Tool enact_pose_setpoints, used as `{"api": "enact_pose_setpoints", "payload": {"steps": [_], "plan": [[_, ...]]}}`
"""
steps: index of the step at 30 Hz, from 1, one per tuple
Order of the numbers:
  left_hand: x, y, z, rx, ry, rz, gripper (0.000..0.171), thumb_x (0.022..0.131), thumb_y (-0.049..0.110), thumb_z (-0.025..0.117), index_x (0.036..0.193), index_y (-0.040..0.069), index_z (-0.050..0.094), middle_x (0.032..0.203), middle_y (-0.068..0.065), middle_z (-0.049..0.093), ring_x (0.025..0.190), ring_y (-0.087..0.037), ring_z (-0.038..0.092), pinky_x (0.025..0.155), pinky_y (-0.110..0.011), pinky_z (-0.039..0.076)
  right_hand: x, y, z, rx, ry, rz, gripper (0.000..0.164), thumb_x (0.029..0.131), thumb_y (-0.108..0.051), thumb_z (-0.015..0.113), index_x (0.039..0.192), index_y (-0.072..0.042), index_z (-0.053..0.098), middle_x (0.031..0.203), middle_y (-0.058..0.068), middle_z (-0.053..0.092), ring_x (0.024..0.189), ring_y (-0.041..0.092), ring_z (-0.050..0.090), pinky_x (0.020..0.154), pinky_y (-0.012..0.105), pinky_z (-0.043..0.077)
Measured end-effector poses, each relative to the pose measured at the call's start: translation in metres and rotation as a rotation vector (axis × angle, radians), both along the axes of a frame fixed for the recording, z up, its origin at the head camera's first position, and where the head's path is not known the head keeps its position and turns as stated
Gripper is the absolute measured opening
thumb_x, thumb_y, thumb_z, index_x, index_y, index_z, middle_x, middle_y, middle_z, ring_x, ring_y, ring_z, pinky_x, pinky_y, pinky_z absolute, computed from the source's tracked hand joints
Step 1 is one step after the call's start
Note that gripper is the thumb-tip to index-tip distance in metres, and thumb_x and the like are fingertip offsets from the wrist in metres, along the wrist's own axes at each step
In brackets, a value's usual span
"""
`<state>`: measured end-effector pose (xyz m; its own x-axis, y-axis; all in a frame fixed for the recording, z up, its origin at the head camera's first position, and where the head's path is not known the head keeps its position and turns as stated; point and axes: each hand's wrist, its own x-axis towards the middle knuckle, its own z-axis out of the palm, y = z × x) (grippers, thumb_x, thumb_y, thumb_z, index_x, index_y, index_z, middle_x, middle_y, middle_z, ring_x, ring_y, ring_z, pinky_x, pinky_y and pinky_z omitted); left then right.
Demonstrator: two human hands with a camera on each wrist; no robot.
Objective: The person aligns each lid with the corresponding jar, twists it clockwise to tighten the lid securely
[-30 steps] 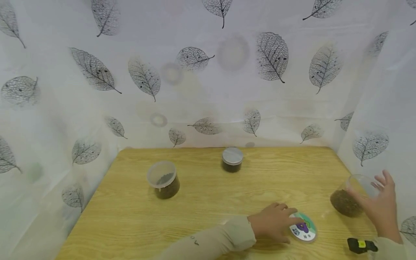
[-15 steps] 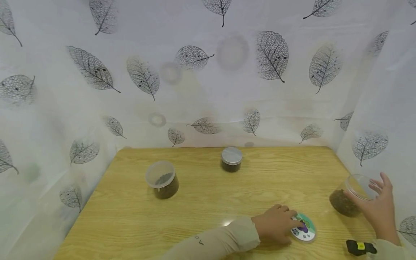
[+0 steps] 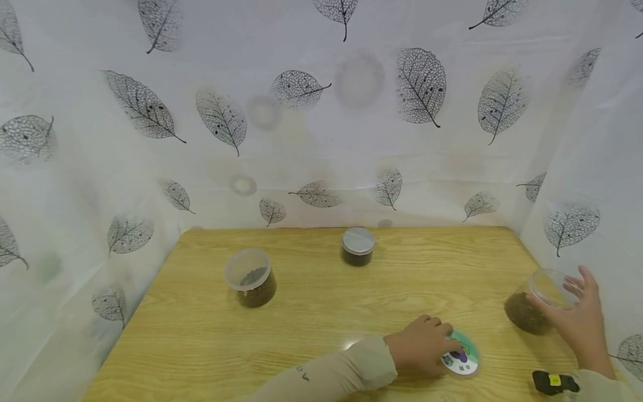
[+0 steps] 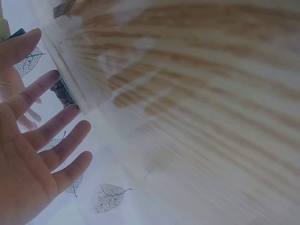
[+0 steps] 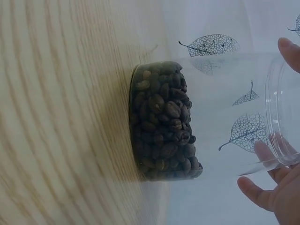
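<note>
A round flat disc, white and green with a purple picture (image 3: 464,360), lies on the table at lower right. My left hand (image 3: 419,346) touches its left part with the fingertips; in the left wrist view its fingers (image 4: 61,145) look mostly straight. Right of it stands a clear jar (image 3: 527,312), about half full of dark coffee beans (image 5: 161,122). My right hand (image 3: 582,329) holds this jar near its open mouth, thumb on one side and fingers on the other. Part of the disc is hidden under the left hand.
An open clear tub (image 3: 256,293) with dark contents stands at left on the wooden table (image 3: 311,318). A small jar with a silvery lid (image 3: 358,245) stands at the back. A black object with a yellow patch (image 3: 555,382) is by the right sleeve. Leaf-printed sheeting (image 3: 321,139) surrounds the table.
My left fingers have come onto the disc, which has shifted slightly left. My right hand has closed in on the jar, and the jar has moved a little left.
</note>
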<state>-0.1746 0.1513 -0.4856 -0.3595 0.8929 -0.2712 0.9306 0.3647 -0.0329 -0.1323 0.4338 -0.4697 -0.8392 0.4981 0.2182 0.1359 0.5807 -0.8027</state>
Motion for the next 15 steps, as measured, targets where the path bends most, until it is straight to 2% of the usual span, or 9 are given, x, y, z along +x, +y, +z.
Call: {"api": "enact_pose_setpoints", "payload": {"steps": [3, 6, 8, 9, 11, 13, 15], "plan": [[0.000, -0.003, 0.001, 0.016, -0.003, -0.002, 0.055, 0.084, 0.059, 0.057, 0.135, 0.048, 0.038, 0.138, 0.016, 0.036, 0.124, -0.002, 0.036, 0.109, -0.023, 0.029, 0.002, -0.001, -0.002, -0.003, 0.022, 0.055, 0.105, 0.083, -0.017, 0.071, 0.149, -0.034, -0.009, 0.155, 0.007, 0.014, 0.133, -0.004, 0.021, 0.115, 0.057, 0.007], [-0.001, -0.005, 0.001, 0.029, -0.007, 0.002, 0.056, 0.082, 0.060, 0.058, 0.133, 0.045, 0.039, 0.138, 0.014, 0.036, 0.125, -0.002, 0.035, 0.109, -0.023, 0.029, 0.003, -0.002, -0.003, -0.003, 0.038, 0.102, 0.107, 0.083, -0.014, 0.071, 0.148, -0.035, -0.012, 0.150, -0.008, 0.019, 0.127, -0.011, 0.023, 0.117, 0.053, 0.006], [0.000, -0.004, -0.001, 0.036, -0.001, 0.003, 0.060, 0.081, 0.062, 0.059, 0.134, 0.043, 0.037, 0.140, 0.014, 0.034, 0.127, -0.003, 0.034, 0.109, -0.024, 0.030, 0.004, -0.001, -0.004, -0.002, 0.034, 0.121, 0.108, 0.083, -0.013, 0.071, 0.147, -0.034, -0.014, 0.142, -0.019, 0.023, 0.122, -0.014, 0.027, 0.118, 0.032, 0.018], [0.000, -0.003, -0.001, 0.033, -0.002, 0.006, 0.062, 0.081, 0.062, 0.058, 0.136, 0.042, 0.035, 0.142, 0.014, 0.032, 0.129, -0.003, 0.033, 0.110, -0.024, 0.029, 0.004, 0.001, -0.004, -0.022, 0.034, 0.133, 0.109, 0.083, -0.011, 0.070, 0.147, -0.034, -0.016, 0.138, -0.024, 0.023, 0.119, -0.015, 0.030, 0.113, 0.023, 0.027], [0.000, -0.001, -0.002, 0.031, 0.007, 0.007, 0.069, 0.080, 0.063, 0.059, 0.140, 0.041, 0.031, 0.144, 0.013, 0.030, 0.131, -0.004, 0.031, 0.111, -0.023, 0.029, 0.005, 0.003, -0.006, -0.041, 0.018, 0.147, 0.111, 0.084, -0.010, 0.069, 0.145, -0.033, -0.020, 0.136, -0.028, 0.023, 0.110, -0.019, 0.032, 0.095, 0.005, 0.035], [0.001, 0.001, -0.003, 0.026, 0.023, 0.002, 0.074, 0.081, 0.064, 0.057, 0.143, 0.041, 0.026, 0.146, 0.013, 0.028, 0.131, -0.004, 0.031, 0.111, -0.023, 0.028, 0.006, 0.007, -0.008, -0.053, 0.006, 0.175, 0.112, 0.085, -0.008, 0.068, 0.144, -0.032, -0.023, 0.138, -0.027, 0.023, 0.102, -0.023, 0.033, 0.072, -0.002, 0.038], [0.002, 0.003, -0.003, 0.017, 0.036, -0.002, 0.077, 0.081, 0.065, 0.056, 0.145, 0.042, 0.021, 0.147, 0.013, 0.027, 0.131, -0.004, 0.031, 0.111, -0.022, 0.027, 0.006, 0.010, -0.011, -0.079, 0.010, 0.217, 0.113, 0.085, -0.005, 0.067, 0.144, -0.030, -0.026, 0.138, -0.027, 0.024, 0.097, -0.025, 0.034, 0.069, 0.000, 0.041]]}}
